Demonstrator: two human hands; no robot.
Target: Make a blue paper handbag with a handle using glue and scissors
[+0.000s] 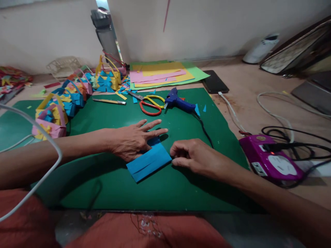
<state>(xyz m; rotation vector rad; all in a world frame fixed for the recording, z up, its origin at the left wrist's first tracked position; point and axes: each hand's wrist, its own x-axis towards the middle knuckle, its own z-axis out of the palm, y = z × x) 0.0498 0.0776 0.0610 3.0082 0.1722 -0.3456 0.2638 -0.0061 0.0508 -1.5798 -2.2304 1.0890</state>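
Observation:
A folded piece of blue paper (151,161) lies tilted on the green cutting mat (108,189), with creases or slits along its face. My left hand (134,139) rests flat over its far left side, fingers spread out to the right. Part of the paper is hidden beneath that palm. At the paper's right corner, the curled thumb and forefinger of my right hand (191,155) close on the edge. Beyond the hands lie scissors (150,105) with red and yellow handles, a blue glue gun (178,100) and a slim cutter knife (109,101).
Small paper baskets (69,100) line the mat's left side. Coloured sheets (165,74) and a phone (215,82) lie at the back. A purple power strip (269,156) with cables stands right. A white cable (55,148) loops across the left foreground. A bottle (106,36) stands behind.

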